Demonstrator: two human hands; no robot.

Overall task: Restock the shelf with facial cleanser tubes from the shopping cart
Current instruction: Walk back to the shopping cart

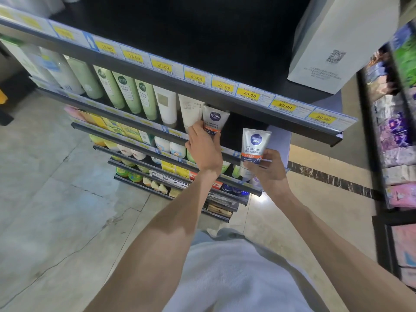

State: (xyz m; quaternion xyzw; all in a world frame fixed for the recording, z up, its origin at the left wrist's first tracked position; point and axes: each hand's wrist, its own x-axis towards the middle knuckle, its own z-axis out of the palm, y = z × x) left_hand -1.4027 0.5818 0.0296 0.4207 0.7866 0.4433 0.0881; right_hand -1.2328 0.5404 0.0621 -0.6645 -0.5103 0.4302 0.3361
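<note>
Left hand point(203, 149) grips one silver cleanser tube point(215, 121) upright on the shelf point(227, 154), beside a white tube point(191, 111). Right hand point(269, 170) grips a second silver tube point(253, 147), off the shelf.

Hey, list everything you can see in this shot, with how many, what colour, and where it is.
Nivea tubes: two, silver with blue logo and orange band; one at the second shelf beside the white tubes, one held in front of the shelf's empty right end.
White tubes: two, second shelf, left of the Nivea tube.
Green tubes: about four, pale green, second shelf, further left.
Price tags: a row, yellow on blue, top shelf edge.
Box: one, white, top shelf, right.
Lower shelves: mixed small goods, count unclear.
Right rack: purple and pink packets.
Floor: grey tile.
Left hand: grips the shelf-side Nivea tube.
Right hand: holds the other.
</note>
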